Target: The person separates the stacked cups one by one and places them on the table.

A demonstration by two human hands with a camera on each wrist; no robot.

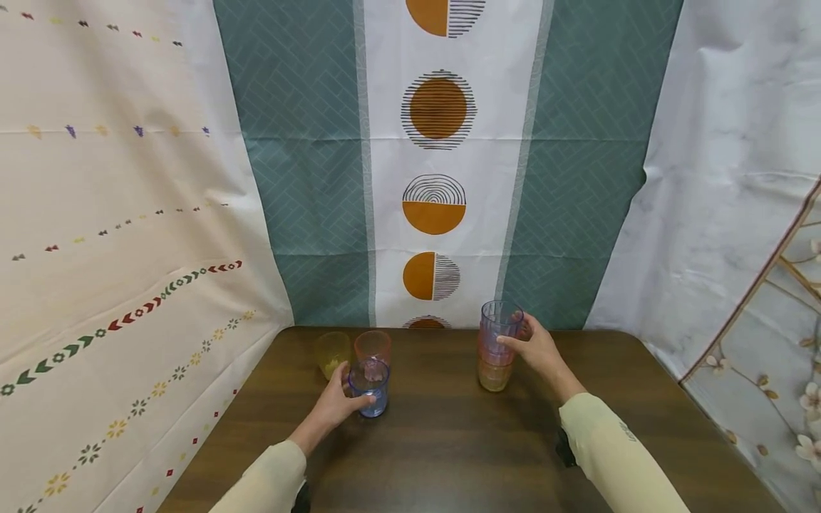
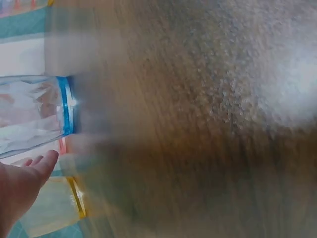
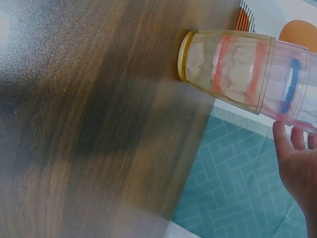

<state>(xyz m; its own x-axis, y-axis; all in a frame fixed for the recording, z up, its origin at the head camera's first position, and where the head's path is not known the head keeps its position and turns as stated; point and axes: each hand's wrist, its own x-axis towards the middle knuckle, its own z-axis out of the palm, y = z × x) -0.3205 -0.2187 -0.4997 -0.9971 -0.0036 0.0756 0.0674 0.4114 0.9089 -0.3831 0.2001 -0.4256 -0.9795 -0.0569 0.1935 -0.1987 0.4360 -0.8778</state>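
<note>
The head view shows, at the far left of the table (image 1: 436,442), the yellow cup (image 1: 327,350). The left hand (image 1: 333,406) reaches in front of it and curls round the blue cup (image 1: 370,382), thumb across the near side; how firmly it grips cannot be told. The blue cup appears to stand upright, close in front of the pink cup (image 1: 373,344); whether the two touch is unclear. All three crowd together, so a hasty pull or a turn of the left wrist could knock the others over.

Well apart to the right is the stack (image 1: 492,356): the bottom cup (image 3: 198,64) is yellow, pink shows between, and the top cup (image 1: 497,322) is blue. The right hand (image 1: 539,350) grasps the stack high up, thumb in front. Tall, narrow and held near its top, it could tip if pushed sideways. The nested walls may also bind, so lifting the top cup could drag up those below, which might then drop and roll.
</note>
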